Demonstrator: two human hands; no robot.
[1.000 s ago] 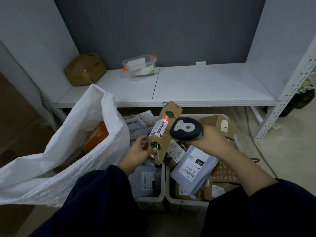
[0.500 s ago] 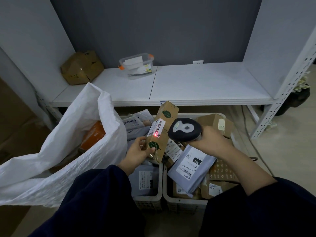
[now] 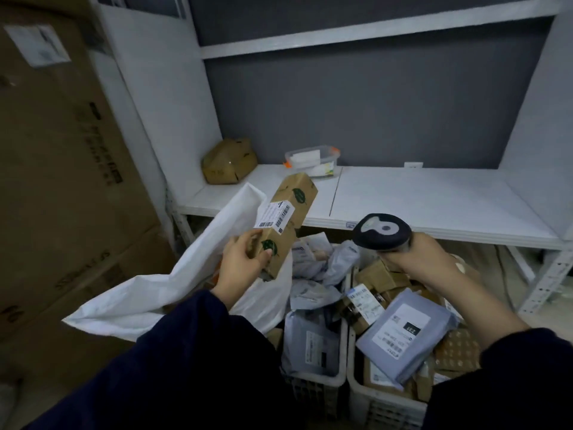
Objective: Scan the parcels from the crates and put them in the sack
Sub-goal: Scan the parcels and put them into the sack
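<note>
My left hand point(image 3: 245, 259) grips the lower end of a long brown cardboard parcel point(image 3: 286, 218) with green leaf marks and a white barcode label, holding it tilted over the mouth of the white woven sack point(image 3: 214, 259). My right hand point(image 3: 415, 259) holds a dark barcode scanner point(image 3: 383, 232) above the crates, to the right of the parcel and apart from it. No red light shows on the label. Two white crates point(image 3: 369, 405) below hold several grey mailer bags and brown boxes.
A white shelf point(image 3: 403, 200) runs behind the crates, with a crumpled brown box point(image 3: 229, 161) and a clear plastic tub point(image 3: 313, 158) on it. Large cardboard cartons point(image 3: 62, 181) stand at the left. A white perforated shelf post point(image 3: 548, 274) is at the right.
My left hand has carried the long parcel left and up, away from the scanner and over the sack. The red scan light is gone. The camera has swung left and upward.
</note>
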